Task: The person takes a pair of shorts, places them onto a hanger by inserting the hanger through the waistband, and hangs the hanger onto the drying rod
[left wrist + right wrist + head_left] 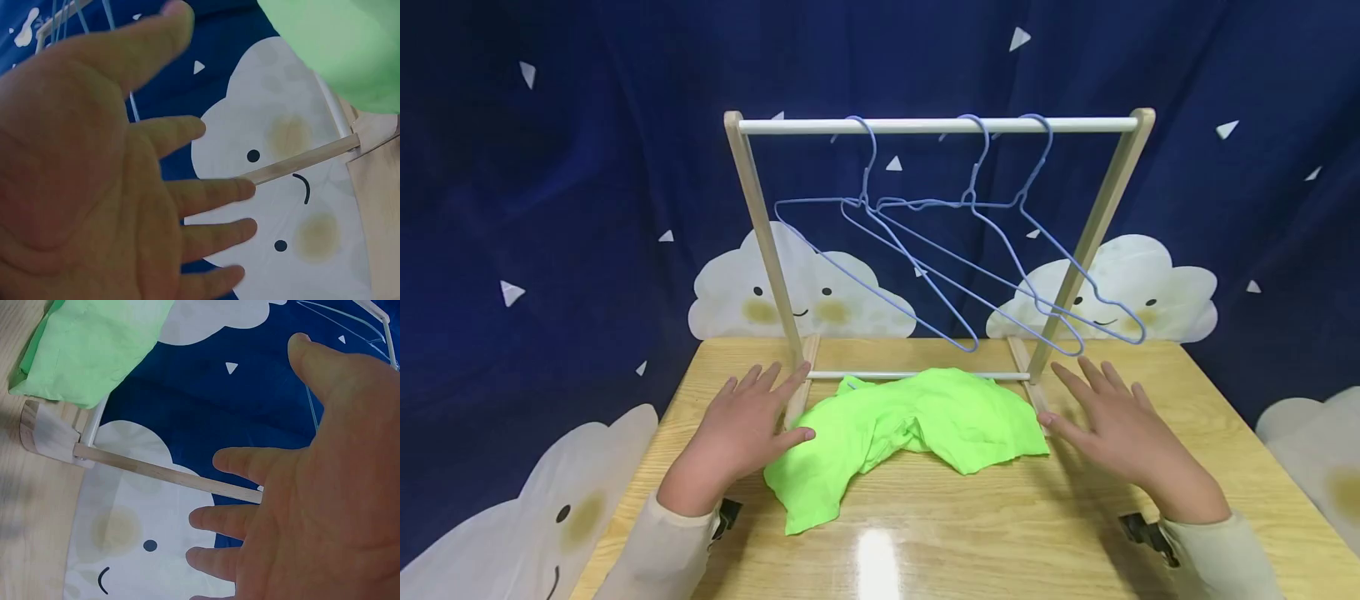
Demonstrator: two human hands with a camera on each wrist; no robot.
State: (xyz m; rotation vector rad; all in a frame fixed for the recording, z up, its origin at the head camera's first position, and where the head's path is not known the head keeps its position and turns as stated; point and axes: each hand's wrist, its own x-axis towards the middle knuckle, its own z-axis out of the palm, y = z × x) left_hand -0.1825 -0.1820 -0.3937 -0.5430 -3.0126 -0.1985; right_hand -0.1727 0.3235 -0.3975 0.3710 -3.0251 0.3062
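Note:
A bright green garment lies bunched on the table, its two ends spread left and right. A small bit of blue wire shows at its upper left edge. My left hand is beside its left end with fingers spread and thumb toward the cloth. On the other side, my right hand is held past the right end, fingers likewise spread. Both palms look bare in the wrist views, where the left hand and the right hand hold nothing.
Behind the garment stands a small wooden rack with a white top rail. Several blue wire hangers hang from it, including one at the left. The wooden tabletop backs onto a dark blue curtain with white clouds.

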